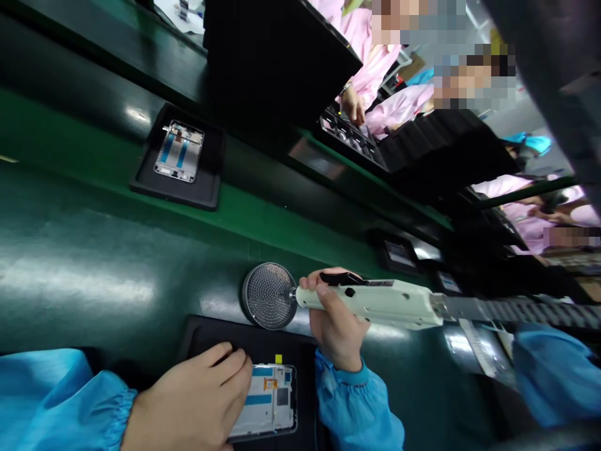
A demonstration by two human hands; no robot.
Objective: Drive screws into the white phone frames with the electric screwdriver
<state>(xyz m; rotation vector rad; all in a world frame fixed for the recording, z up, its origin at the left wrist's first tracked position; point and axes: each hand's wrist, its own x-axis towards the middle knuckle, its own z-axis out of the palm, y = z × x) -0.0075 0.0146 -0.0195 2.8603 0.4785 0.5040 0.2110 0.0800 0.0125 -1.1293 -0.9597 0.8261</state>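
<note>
My right hand (340,316) is wrapped round a pale green electric screwdriver (394,305), which lies nearly level. Its tip reaches into a round metal screw dish (268,294) with a surface full of small holes. Below the dish, a phone frame (277,401) with blue strips, an orange flex piece and a yellow tab lies in a black tray (213,329). Over the frame's left part rests my left hand (201,394), its fingers bent and close together against it. That hand hides the covered end of the frame, and its thumb is mostly out of sight.
Another phone frame (181,153) lies in a black tray (206,194) on the green line behind. More trays (399,255) stand farther right. A black partition (277,62) rises at the back, with co-workers in pink beyond. A blue sleeve (558,376) shows at right.
</note>
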